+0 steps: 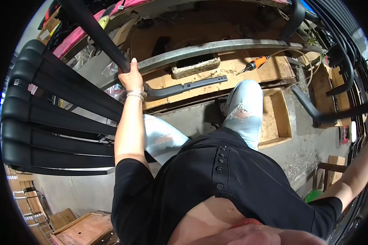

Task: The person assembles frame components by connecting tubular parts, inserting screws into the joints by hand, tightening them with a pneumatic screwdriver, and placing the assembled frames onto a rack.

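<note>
My left hand is closed round a thick black tube that slants up to the top left. Just below the hand, a bent black metal bar with a flattened, drilled end lies over the cardboard; whether it joins the tube is hidden by my hand. Beside my left forearm stand several stacked black curved frames with broad slats. My right arm reaches out to the right edge, where the hand passes out of sight. Near it, another bent black tube extends to that edge.
An orange power screwdriver with a cable lies on the cardboard-covered bench, near a worn pale block. A metal rail crosses the bench. Below stands a shallow wooden box. More black tubes hang at right.
</note>
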`<state>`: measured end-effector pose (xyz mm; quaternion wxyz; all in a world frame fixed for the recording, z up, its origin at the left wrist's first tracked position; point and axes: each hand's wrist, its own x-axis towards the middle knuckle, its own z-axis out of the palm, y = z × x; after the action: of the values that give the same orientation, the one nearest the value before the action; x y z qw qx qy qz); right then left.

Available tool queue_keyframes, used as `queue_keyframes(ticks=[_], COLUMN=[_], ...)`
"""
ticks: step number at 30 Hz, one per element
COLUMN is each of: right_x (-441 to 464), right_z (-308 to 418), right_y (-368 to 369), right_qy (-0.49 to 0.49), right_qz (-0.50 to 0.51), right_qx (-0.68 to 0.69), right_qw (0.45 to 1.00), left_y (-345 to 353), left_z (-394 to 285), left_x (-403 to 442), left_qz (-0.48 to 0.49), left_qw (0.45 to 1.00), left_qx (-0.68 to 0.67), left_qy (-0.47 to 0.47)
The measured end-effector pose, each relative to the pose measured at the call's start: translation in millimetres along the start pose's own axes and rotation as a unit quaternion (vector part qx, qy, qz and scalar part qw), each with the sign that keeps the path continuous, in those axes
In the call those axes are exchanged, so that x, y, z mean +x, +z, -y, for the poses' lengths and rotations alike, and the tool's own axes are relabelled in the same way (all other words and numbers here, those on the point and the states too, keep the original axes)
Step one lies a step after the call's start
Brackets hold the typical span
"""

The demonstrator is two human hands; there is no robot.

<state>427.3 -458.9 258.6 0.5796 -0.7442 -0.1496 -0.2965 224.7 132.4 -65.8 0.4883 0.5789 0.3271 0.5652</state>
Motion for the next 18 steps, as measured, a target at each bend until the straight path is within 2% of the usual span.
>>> queue_keyframes(ticks=[1, 2, 4, 6, 7, 8, 9, 10, 11, 12, 13, 15, 18], right_x=[-10.5, -36.1, -17.3, 12.1, 12.9, -7.1, -27.1, -36.9, -46.8, -51.9, -55.8, -56.0, -53.1], right_z=[-7.2, 6.5, -69.0, -155.9, -186.8, -180.7, -174.7, -173.5, -172.4, -179.7, -186.5, -191.4, -196.4], right_y=[9.5, 43.4, 48.5, 62.5, 73.7, 97.8, 122.0, 139.7, 157.3, 168.3, 177.7, 197.7, 224.0], right_qy=[0.005, -0.004, -0.002, 0.030, 0.027, -0.087, -0.206, -0.312, -0.423, -0.326, -0.207, -0.068, 0.072], right_qz=[0.001, 0.005, 0.052, 0.147, 0.180, 0.205, 0.196, 0.210, 0.193, 0.250, 0.290, 0.318, 0.365], right_qx=[0.001, -0.219, -0.004, 0.274, 0.319, 0.170, 0.025, -0.133, -0.267, -0.064, 0.141, 0.334, 0.468], right_qw=[1.000, 0.976, 0.999, 0.950, 0.930, 0.960, 0.958, 0.917, 0.844, 0.909, 0.924, 0.885, 0.801], left_y=[-8.7, -16.8, -31.4, -44.4, -49.4, -52.2, -54.8, -60.8, -69.7, -77.7, -80.9, -73.0, -60.4], left_z=[-1.7, -3.2, -14.4, -28.6, -35.1, -41.9, -42.6, -38.1, -30.2, -24.1, -16.9, -9.1, -6.3], left_x=[-1.0, -2.4, -1.2, -0.7, -0.8, -0.4, -0.5, 1.8, 7.7, 13.1, 16.0, 16.3, 22.1], left_qz=[0.005, 0.011, 0.010, 0.005, 0.005, -0.018, -0.042, -0.046, -0.051, -0.053, -0.054, -0.058, -0.056], left_qw=[1.000, 0.999, 0.999, 0.999, 0.999, 0.999, 0.998, 0.998, 0.998, 0.997, 0.997, 0.997, 0.997], left_qx=[-0.014, -0.027, -0.028, -0.043, -0.032, -0.035, -0.039, -0.031, -0.023, -0.013, -0.004, 0.002, 0.008], left_qy=[0.010, 0.020, 0.021, 0.019, 0.017, 0.026, 0.035, 0.031, 0.042, 0.052, 0.062, 0.052, 0.047])
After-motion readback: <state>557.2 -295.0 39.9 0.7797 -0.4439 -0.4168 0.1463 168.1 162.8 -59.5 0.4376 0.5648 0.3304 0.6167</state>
